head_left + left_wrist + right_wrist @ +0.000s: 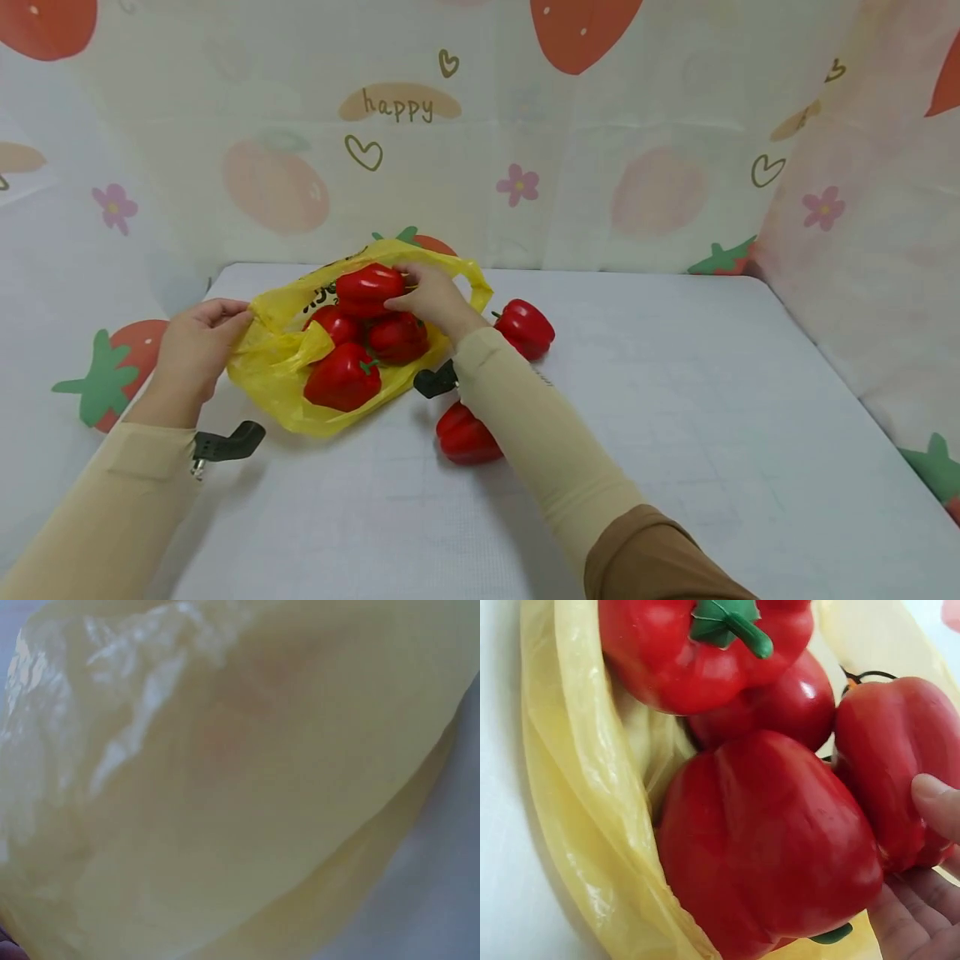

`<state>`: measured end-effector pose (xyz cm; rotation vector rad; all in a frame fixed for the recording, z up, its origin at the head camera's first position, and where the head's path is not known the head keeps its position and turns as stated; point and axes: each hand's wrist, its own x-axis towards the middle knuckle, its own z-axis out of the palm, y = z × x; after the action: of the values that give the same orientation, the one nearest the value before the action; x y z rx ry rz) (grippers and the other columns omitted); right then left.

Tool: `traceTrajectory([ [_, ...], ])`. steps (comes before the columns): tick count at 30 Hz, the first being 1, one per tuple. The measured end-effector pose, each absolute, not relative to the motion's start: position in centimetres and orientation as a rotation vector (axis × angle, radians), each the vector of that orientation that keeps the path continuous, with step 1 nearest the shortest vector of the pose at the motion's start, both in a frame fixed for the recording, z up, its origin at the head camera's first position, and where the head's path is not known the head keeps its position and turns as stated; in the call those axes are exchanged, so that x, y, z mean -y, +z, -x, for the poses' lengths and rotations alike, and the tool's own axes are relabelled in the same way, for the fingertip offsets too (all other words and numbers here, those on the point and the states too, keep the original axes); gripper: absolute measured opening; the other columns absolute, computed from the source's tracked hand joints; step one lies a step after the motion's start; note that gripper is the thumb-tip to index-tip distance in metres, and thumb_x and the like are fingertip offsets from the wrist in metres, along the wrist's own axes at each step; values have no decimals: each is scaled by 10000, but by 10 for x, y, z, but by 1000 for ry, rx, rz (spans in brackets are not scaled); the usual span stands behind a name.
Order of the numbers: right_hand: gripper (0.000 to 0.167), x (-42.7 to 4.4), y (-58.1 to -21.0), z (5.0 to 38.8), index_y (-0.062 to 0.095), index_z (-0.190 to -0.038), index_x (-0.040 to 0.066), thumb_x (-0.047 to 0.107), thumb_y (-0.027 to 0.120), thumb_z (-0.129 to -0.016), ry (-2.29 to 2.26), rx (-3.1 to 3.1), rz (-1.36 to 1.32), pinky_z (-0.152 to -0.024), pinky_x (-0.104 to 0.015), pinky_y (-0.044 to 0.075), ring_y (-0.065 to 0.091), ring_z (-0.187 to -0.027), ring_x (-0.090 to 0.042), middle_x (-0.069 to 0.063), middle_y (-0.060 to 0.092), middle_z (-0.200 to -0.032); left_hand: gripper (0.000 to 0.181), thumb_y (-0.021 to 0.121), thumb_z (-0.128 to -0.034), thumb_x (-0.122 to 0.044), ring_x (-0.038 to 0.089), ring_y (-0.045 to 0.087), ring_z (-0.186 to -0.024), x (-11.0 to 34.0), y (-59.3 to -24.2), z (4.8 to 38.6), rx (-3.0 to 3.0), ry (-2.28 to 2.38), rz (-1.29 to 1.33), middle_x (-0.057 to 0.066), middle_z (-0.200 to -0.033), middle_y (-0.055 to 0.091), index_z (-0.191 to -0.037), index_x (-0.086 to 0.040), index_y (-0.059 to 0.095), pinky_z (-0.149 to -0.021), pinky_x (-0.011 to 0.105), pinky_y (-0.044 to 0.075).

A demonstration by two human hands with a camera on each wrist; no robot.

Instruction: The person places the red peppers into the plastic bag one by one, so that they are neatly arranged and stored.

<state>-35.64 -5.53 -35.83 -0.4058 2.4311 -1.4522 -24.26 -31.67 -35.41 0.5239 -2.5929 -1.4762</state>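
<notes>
A yellow plastic bag (262, 379) lies with its mouth spread, several red bell peppers inside. My left hand (197, 348) pinches the bag's left edge; in the left wrist view the yellow plastic (247, 795) fills most of the picture. At the bag's upper part, my right hand (435, 298) grips a red bell pepper (369, 289) by its right end. Below that one lie other peppers, the nearest with a green stem (343, 377). In the right wrist view, the thumb and fingers hold the gripped pepper (892, 750), beside a larger pepper (765, 840).
Outside the bag, one red bell pepper (528, 327) lies to the right, partly behind my right forearm. Another pepper (467, 435) lies nearer, also partly covered by the sleeve. The white table (675, 400) meets a strawberry-printed cloth (570, 125) at the back and sides.
</notes>
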Motion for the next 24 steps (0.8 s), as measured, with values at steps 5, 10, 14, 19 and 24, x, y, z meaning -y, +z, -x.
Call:
traceTrajectory([
  [5,604,56,-359,354,440,-1351,251,213,703,-809,-1362,-2468,370,-877,-328,469,511,-1055,-153,12,555,-1210,486,456,-918,-451,220,488,-986,314,-354,242,2591,-1487,-519,85,-1193,495,-1245,-94,502,-675,80,450],
  [10,632,51,-357,353,401,-1380,233,220,691,-819,-1324,-2475,373,-902,-315,454,515,-1068,-154,-2,548,-1227,489,456,-917,-455,215,485,-991,314,-355,243,2597,-1480,-537,82,-1201,495,-1250,-101,502,-676,79,446],
  [14,625,49,-356,355,416,-1372,233,237,697,-814,-1347,-2467,389,-924,-306,438,502,-1109,-147,7,542,-1248,489,459,-917,-453,211,488,-989,314,-356,243,2594,-1475,-536,82,-1196,501,-1252,-100,504,-673,77,444],
  [19,565,44,-352,353,475,-1324,249,256,702,-807,-1383,-2461,408,-932,-328,435,484,-1134,-148,35,541,-1249,487,458,-918,-451,212,491,-982,314,-356,243,2598,-1465,-532,89,-1189,506,-1251,-98,507,-660,75,444],
  [24,536,34,-344,349,496,-1303,249,248,701,-808,-1428,-2405,410,-941,-348,432,473,-1165,-169,21,516,-1282,479,466,-916,-445,199,491,-973,316,-356,243,2603,-1465,-551,83,-1186,511,-1246,-100,509,-667,84,447],
])
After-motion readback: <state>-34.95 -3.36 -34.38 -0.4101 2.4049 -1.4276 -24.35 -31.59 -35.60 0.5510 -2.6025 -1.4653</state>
